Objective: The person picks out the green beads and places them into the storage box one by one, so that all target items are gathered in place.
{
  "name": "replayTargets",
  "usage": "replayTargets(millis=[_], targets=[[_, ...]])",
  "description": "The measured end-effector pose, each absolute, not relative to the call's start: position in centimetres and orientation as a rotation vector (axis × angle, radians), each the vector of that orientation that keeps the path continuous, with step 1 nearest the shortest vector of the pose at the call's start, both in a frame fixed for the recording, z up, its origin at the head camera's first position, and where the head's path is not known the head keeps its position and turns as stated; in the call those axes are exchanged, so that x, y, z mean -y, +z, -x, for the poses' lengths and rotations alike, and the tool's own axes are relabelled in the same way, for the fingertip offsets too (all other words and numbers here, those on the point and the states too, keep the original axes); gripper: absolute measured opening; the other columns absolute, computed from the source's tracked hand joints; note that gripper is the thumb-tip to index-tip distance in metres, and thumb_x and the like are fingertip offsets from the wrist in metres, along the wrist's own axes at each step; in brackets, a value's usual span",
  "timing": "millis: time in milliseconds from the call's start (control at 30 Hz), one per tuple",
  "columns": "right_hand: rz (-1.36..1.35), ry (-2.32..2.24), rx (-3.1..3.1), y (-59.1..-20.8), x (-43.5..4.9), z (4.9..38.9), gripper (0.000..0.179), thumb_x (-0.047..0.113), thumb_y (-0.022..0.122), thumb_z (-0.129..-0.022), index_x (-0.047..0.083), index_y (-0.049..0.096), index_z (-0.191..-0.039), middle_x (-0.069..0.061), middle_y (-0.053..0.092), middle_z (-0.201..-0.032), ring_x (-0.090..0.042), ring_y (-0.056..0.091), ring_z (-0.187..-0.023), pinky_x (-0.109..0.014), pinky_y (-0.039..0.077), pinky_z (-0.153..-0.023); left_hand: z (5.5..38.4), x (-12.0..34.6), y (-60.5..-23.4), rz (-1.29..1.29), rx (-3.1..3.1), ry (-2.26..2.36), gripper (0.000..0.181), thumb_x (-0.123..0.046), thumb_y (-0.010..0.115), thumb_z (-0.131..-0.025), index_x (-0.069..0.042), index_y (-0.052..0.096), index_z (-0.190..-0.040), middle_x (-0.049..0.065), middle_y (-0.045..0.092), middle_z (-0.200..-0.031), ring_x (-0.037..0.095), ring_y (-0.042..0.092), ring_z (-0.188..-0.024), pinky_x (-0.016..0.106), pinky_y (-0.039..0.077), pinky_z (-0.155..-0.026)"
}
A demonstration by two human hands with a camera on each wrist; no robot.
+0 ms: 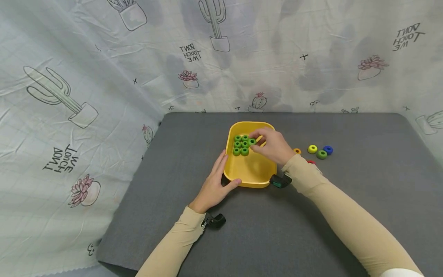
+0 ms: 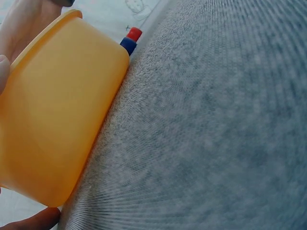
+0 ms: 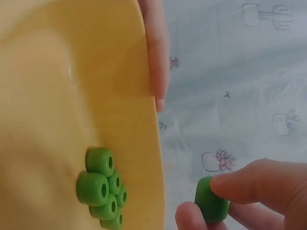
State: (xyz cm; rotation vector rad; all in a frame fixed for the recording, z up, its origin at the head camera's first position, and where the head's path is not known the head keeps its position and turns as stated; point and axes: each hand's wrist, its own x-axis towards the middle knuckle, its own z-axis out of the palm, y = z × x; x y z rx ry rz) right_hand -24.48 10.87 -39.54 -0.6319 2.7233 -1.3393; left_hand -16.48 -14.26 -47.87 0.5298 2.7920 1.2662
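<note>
My right hand (image 1: 273, 146) pinches a green bead (image 3: 209, 203) between thumb and fingers, over the yellow tray (image 1: 254, 175). Several more green beads (image 3: 93, 188) sit together inside the tray, in two short columns toward its left side, holes facing up. At the tray's near left corner, my left hand (image 1: 212, 189) rests with extended fingers along the side wall and the thumb on the near rim. The left wrist view shows the tray's outer wall (image 2: 62, 105), which hides what lies inside.
Right of the tray, loose beads lie on the grey table (image 1: 204, 134): yellow (image 1: 312, 146), green (image 1: 322, 152), blue (image 1: 329, 148), orange (image 1: 297, 149) and red (image 1: 311, 162), the last partly behind my right wrist. A patterned curtain (image 1: 256, 57) hangs behind the table.
</note>
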Motion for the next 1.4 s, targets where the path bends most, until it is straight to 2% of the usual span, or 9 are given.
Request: replayTargets(millis=[167,400,600,867,1067,1400], targets=[[0.651,-1.288,-2.727,-39.7,-9.5,25.6,0.034,0.008,0.075,-0.094,0.000,0.070,-0.127,-0.015,0.069,-0.125,-0.032,0.069,-0.101,-0.045,0.059,-0.089,16.5,14.3,-48.0,-0.573,-2.805,1.271,0.097,-0.050,0.070,-0.098,-0.013,0.015,-0.169,-0.009,0.002,-0.177,0.015,0.017,-0.161,0.055,0.029,-0.125],[0.673,-1.214,-2.707,-40.3,-7.7,26.6,0.030,0.010,0.077,-0.094,0.000,0.072,-0.122,-0.016,0.071,-0.117,-0.030,0.068,-0.097,-0.043,0.058,-0.089,16.4,14.3,-48.0,-0.592,-2.813,1.280,0.097,-0.049,0.071,-0.098,-0.012,0.015,-0.169,-0.002,0.005,-0.177,0.016,0.018,-0.160,0.056,0.030,-0.124],[0.655,-1.096,-2.696,-41.1,-6.5,27.2,0.027,0.012,0.078,-0.094,0.003,0.072,-0.118,-0.015,0.072,-0.117,-0.029,0.071,-0.102,-0.042,0.058,-0.093,16.4,14.3,-48.0,-0.605,-2.809,1.288,0.097,-0.050,0.070,-0.099,-0.013,0.015,-0.169,-0.002,0.005,-0.177,0.015,0.018,-0.160,0.056,0.030,-0.124],[0.736,-0.889,-2.684,-42.1,-5.2,27.8,0.019,0.010,0.080,-0.090,0.005,0.073,-0.108,-0.010,0.074,-0.104,-0.024,0.065,-0.096,-0.040,0.056,-0.094,16.3,14.4,-47.9,-0.601,-2.795,1.294,0.098,-0.054,0.068,-0.098,-0.013,0.015,-0.169,-0.004,0.004,-0.177,0.017,0.017,-0.161,0.056,0.030,-0.124],[0.766,-0.789,-2.691,-42.4,-4.6,27.6,0.020,0.012,0.081,-0.090,0.006,0.074,-0.108,-0.009,0.073,-0.101,-0.024,0.062,-0.092,-0.039,0.055,-0.090,16.4,14.4,-47.9,-0.600,-2.788,1.295,0.097,-0.051,0.069,-0.099,-0.016,0.013,-0.169,-0.003,0.004,-0.177,0.017,0.018,-0.161,0.055,0.031,-0.124],[0.758,-0.807,-2.694,-42.5,-4.6,27.4,0.024,0.011,0.082,-0.090,0.005,0.074,-0.112,-0.011,0.072,-0.104,-0.025,0.063,-0.094,-0.040,0.056,-0.091,16.5,14.4,-48.0,-0.605,-2.790,1.289,0.096,-0.048,0.070,-0.099,-0.016,0.013,-0.169,-0.003,0.003,-0.177,0.015,0.017,-0.160,0.054,0.030,-0.125]])
